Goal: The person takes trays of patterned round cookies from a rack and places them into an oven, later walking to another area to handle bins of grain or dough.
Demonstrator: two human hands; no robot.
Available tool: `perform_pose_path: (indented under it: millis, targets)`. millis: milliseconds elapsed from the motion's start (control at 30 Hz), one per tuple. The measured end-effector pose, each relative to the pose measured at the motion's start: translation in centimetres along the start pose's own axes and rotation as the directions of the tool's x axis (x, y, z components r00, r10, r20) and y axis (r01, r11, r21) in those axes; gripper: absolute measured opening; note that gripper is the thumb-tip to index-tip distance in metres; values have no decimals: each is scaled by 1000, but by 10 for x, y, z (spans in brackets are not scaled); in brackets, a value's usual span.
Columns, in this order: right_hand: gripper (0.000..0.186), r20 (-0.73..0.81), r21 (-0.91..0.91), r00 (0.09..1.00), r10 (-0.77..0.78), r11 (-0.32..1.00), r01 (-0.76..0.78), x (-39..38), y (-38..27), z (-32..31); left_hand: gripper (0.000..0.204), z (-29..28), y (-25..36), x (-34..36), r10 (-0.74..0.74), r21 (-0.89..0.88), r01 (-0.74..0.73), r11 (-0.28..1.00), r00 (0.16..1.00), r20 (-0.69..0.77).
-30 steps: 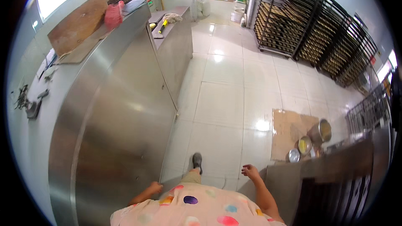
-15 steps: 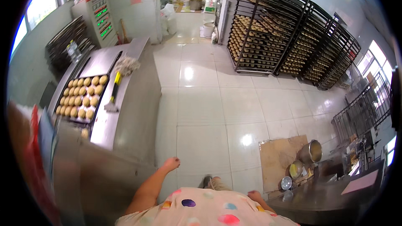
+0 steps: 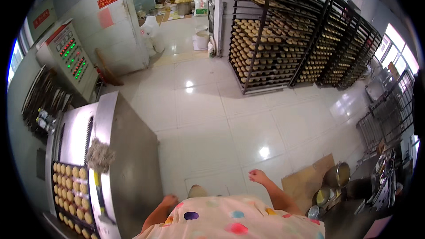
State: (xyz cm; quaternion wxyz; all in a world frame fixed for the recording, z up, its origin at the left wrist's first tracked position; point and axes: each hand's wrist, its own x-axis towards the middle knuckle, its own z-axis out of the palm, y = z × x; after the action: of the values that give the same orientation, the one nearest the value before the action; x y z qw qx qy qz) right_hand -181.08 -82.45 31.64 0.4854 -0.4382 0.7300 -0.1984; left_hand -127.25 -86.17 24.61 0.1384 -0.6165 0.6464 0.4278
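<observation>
My left hand (image 3: 169,201) hangs low beside my body, close to the side of the steel conveyor table. Its fingers look curled in, with nothing seen in them. Out in front of me on the right, my right hand (image 3: 256,176) is over the tiled floor, fingers loosely closed and nothing in them. Neither hand touches anything. On the steel table (image 3: 133,150) at the left lies a black baking tray (image 3: 91,203) with rows of round golden buns (image 3: 69,181). Behind the tray are a grey mop-like bundle (image 3: 101,156) and a scraper with a yellow handle (image 3: 98,186).
Tall black racks (image 3: 270,40) full of bun trays stand at the far right. A control cabinet (image 3: 66,57) with lit displays is at the left wall. At the right, cardboard (image 3: 305,177) and a metal pot (image 3: 338,175) lie on the floor. A doorway with white buckets (image 3: 202,40) opens ahead.
I have walked forward and the view has turned right. The racks and doorway are nearer. My right hand has swung forward, my left hand back toward my body.
</observation>
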Motion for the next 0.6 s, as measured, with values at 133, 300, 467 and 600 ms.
perform_pose_path:
  millis: [133,300,467,600]
  targets:
    - [28,-93,184,982,-163,967,178,133,-133,-48,29,-72,-13,76,-117,-14,120,993,981,155]
    - [32,-21,475,998,62,879,-45,242,-229,-75,21,-209,46,230,159,86,-162,983,986,45]
    - [39,-179,330,979,-101,931,156,303,-304,-156,21,-405,251,367,323,-222,-349,911,935,-147]
    - [44,-426,380,870,-247,824,420,341,-430,-261,28,-567,448,442,557,-540,-567,622,805,-203]
